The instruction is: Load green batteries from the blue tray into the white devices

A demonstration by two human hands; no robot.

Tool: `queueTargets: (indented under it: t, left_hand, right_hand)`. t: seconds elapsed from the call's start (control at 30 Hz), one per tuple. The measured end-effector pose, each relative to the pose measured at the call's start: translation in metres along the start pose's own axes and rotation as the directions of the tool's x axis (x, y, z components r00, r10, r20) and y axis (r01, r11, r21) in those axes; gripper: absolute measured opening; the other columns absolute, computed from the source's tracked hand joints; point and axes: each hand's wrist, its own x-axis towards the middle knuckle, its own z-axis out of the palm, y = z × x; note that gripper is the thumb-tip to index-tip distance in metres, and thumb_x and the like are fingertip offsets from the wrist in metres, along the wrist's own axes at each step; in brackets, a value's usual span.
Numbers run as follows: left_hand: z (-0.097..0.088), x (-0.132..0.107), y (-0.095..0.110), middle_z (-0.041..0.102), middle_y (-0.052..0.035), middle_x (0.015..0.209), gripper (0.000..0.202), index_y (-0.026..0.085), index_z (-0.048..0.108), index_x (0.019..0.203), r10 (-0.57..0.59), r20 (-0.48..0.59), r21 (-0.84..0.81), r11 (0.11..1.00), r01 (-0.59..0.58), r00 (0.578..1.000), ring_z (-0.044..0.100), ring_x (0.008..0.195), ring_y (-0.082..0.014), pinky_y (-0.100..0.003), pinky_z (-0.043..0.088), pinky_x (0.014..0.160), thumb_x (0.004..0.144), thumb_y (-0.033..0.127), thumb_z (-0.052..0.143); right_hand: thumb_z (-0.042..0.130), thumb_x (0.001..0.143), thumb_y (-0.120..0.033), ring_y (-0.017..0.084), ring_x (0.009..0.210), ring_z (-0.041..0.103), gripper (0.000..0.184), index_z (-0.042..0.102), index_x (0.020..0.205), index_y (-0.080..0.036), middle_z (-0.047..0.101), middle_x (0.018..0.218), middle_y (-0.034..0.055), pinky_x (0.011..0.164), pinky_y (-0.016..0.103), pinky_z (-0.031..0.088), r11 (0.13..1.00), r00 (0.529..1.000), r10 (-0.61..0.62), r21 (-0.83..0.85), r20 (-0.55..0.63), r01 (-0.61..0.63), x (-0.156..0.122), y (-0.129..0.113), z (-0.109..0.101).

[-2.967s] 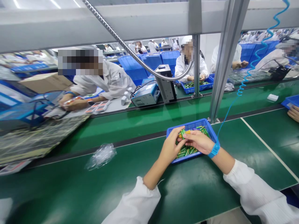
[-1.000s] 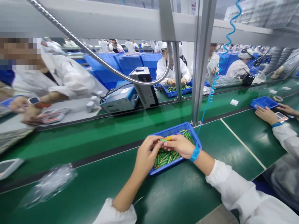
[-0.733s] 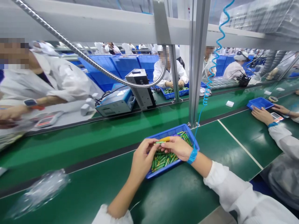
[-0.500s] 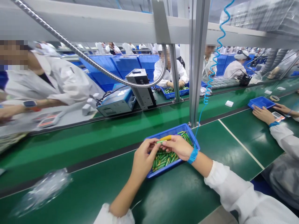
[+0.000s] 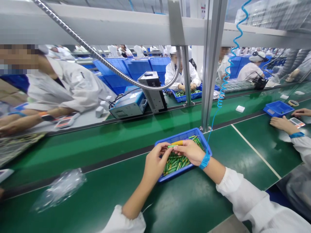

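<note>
A blue tray [image 5: 180, 135] full of small green cylindrical parts [image 5: 176, 162] sits on the green belt in front of me. Both hands meet over it. My left hand [image 5: 155, 161] and my right hand [image 5: 190, 151] pinch the two ends of one green part [image 5: 171, 146], with an orange-yellow finger cot [image 5: 177, 142] on a right fingertip. A blue wrist strap [image 5: 204, 160] on my right wrist runs to a coiled blue cord [image 5: 227, 71].
A crumpled clear plastic bag [image 5: 60, 189] lies on the belt to the left. A metal post [image 5: 211, 64] stands just behind the tray. At the right a co-worker's hands [image 5: 283, 123] rest near another blue tray [image 5: 277, 108]. Across the belt stand a blue device [image 5: 127, 105] and more workers.
My hands stay over the tray, both pinching a green part as before. The view has shifted slightly; the co-worker's hands at the right have pulled back from their tray.
</note>
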Motion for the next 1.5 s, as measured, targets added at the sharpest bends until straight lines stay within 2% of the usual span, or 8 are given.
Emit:
queueTargets:
  t: [0.53, 0.77, 0.97, 1.07, 1.13, 1.23, 1.3, 1.5]
  left_hand:
    - [0.0, -0.001, -0.003, 0.08, -0.0054, 0.102, 0.034, 0.02, 0.076, 0.111, -0.014, -0.002, 0.003, 1.0, 0.014, 1.0, 0.077, 0.088, -0.0234, -0.035, 0.062, 0.087, 0.103, 0.051, 0.064]
    - [0.0, 0.0, -0.006, 0.079, -0.0045, 0.1, 0.035, 0.021, 0.074, 0.111, -0.058, -0.041, 0.012, 0.998, 0.058, 0.997, 0.075, 0.084, -0.0226, -0.033, 0.06, 0.082, 0.104, 0.053, 0.062]
    - [0.0, 0.002, -0.018, 0.079, -0.0036, 0.098, 0.041, 0.021, 0.076, 0.114, -0.079, -0.001, 0.039, 0.996, 0.079, 0.997, 0.075, 0.085, -0.0227, -0.032, 0.058, 0.081, 0.104, 0.059, 0.061]
    - [-0.002, 0.003, -0.019, 0.079, -0.0027, 0.092, 0.044, 0.022, 0.077, 0.112, -0.102, 0.026, 0.054, 0.994, 0.1, 0.994, 0.076, 0.081, -0.0229, -0.031, 0.058, 0.078, 0.103, 0.061, 0.06]
    - [-0.003, 0.003, -0.018, 0.08, -0.0033, 0.093, 0.046, 0.022, 0.077, 0.109, -0.088, 0.023, 0.067, 0.994, 0.087, 0.996, 0.077, 0.08, -0.0235, -0.032, 0.06, 0.078, 0.102, 0.064, 0.06]
    - [-0.003, 0.002, -0.018, 0.081, -0.0047, 0.096, 0.049, 0.022, 0.077, 0.108, -0.051, 0.02, 0.098, 0.994, 0.049, 0.998, 0.079, 0.083, -0.0249, -0.033, 0.062, 0.081, 0.101, 0.067, 0.06]
    - [-0.002, 0.001, -0.02, 0.082, -0.005, 0.099, 0.051, 0.022, 0.078, 0.109, -0.035, 0.028, 0.128, 0.991, 0.031, 0.999, 0.079, 0.085, -0.0251, -0.033, 0.062, 0.082, 0.102, 0.069, 0.06]
    - [-0.004, -0.001, -0.019, 0.083, -0.0036, 0.101, 0.052, 0.023, 0.078, 0.109, 0.031, 0.023, 0.198, 0.98, -0.035, 0.999, 0.081, 0.086, -0.0236, -0.029, 0.062, 0.081, 0.106, 0.072, 0.058]
  right_hand:
    - [0.103, 0.069, -0.042, 0.014, 0.077, 0.063, 0.042, 0.086, 0.098, -0.017, 0.078, 0.086, 0.0022, 0.074, 0.029, 0.049, 1.0, 1.0, 0.008, -0.009, -0.009, -0.008, 0.001, 0.002, -0.001]
    - [0.102, 0.069, -0.044, 0.021, 0.104, 0.073, 0.047, 0.086, 0.106, -0.021, 0.082, 0.109, 0.0061, 0.093, 0.032, 0.058, 0.995, 0.999, -0.051, 0.081, 0.001, 0.051, -0.012, -0.023, 0.002]
    - [0.094, 0.073, -0.067, 0.032, 0.103, 0.079, 0.054, 0.086, 0.095, -0.018, 0.085, 0.104, 0.0153, 0.078, 0.039, 0.062, 0.982, 0.951, -0.085, -0.134, 0.298, 0.129, -0.044, -0.094, -0.056]
    - [0.086, 0.072, -0.077, 0.033, 0.09, 0.08, 0.06, 0.082, 0.085, -0.019, 0.083, 0.09, 0.0158, 0.064, 0.036, 0.058, 0.944, 0.968, -0.224, -0.219, 0.117, 0.245, -0.047, -0.107, -0.11]
    - [0.079, 0.08, -0.076, 0.029, 0.085, 0.079, 0.056, 0.079, 0.082, -0.02, 0.082, 0.086, 0.0139, 0.063, 0.035, 0.057, 0.871, 0.885, -0.416, -0.372, -0.208, 0.321, -0.038, -0.106, -0.146]
    - [0.069, 0.089, -0.065, 0.027, 0.088, 0.077, 0.047, 0.078, 0.09, -0.019, 0.081, 0.091, 0.0137, 0.073, 0.036, 0.059, 0.755, 0.55, -0.616, -0.622, -0.564, 0.208, -0.018, -0.098, -0.194]
    - [0.063, 0.092, -0.057, 0.028, 0.094, 0.075, 0.045, 0.078, 0.101, -0.016, 0.081, 0.095, 0.0151, 0.081, 0.039, 0.059, 0.719, 0.418, -0.653, -0.691, -0.632, 0.078, -0.004, -0.094, -0.219]
    - [0.062, 0.09, -0.027, 0.035, 0.127, 0.058, 0.042, 0.073, 0.127, -0.01, 0.07, 0.131, 0.023, 0.114, 0.052, 0.045, 0.478, 0.328, -0.758, -0.822, -0.564, -0.308, 0.035, -0.103, -0.271]
